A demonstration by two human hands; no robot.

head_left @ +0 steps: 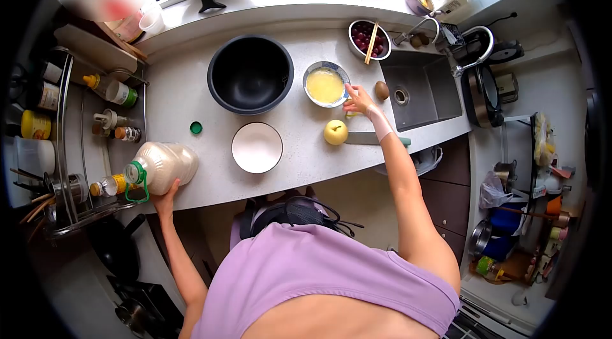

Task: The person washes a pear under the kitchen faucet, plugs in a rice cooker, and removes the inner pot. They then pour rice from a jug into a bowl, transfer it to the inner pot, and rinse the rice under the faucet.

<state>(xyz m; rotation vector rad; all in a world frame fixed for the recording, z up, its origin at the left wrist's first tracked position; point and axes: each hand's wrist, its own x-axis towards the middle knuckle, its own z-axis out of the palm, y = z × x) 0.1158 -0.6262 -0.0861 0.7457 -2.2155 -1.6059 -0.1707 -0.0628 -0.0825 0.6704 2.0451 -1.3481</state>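
Observation:
My left hand (167,198) is pressed round the lower side of a large clear plastic jug (171,163), which lies tilted on the counter's left end. Pale grain-like contents fill much of it, and it has a green neck and handle. A green cap (196,127) lies apart from it. My right hand (359,100), fingers spread, is beside a patterned bowl (308,98) of yellow liquid that looks like beaten egg (325,86); whether it touches the rim I cannot tell. Nearby are a yellow-green pear-like fruit (335,132), a knife (363,138) and a brown roundish item (382,90).
A black inner pot (250,74) and a white bowl (257,147) stand mid-counter. At the back, chopsticks (371,42) rest across a bowl of dark red fruit (361,34) by the sink (421,90). Bottles fill a metal rack (64,141) on the left.

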